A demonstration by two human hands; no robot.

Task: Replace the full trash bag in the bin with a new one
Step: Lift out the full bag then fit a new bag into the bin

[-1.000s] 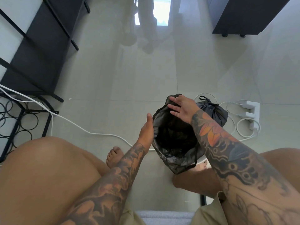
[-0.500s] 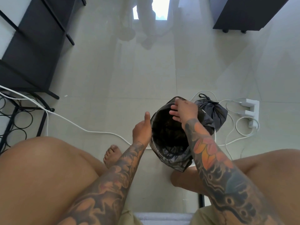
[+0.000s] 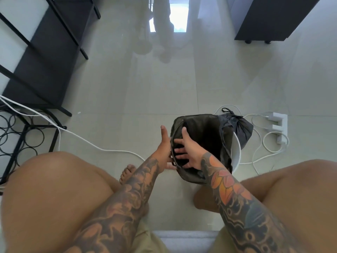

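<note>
A new black trash bag [image 3: 204,132] lines the small white bin [image 3: 237,154] on the floor between my knees, its mouth wide. My left hand [image 3: 164,147] grips the bag's left edge at the rim, thumb pointing up on the outside. My right hand [image 3: 185,152] is inside the bag with fingers spread flat against the left inner wall, holding nothing. The full trash bag [image 3: 241,126], black and tied at the top, sits on the floor just behind the bin to the right.
A white power strip [image 3: 279,125] with coiled white cables [image 3: 262,143] lies right of the bin. A white cable [image 3: 87,142] runs across the floor from a black metal rack [image 3: 21,139] at left. A dark cabinet [image 3: 269,19] stands far right. My bare feet flank the bin.
My right hand has moved from the bag's far rim down into its left inner side. The bag's mouth is spread wider. My left hand stays at the left edge.
</note>
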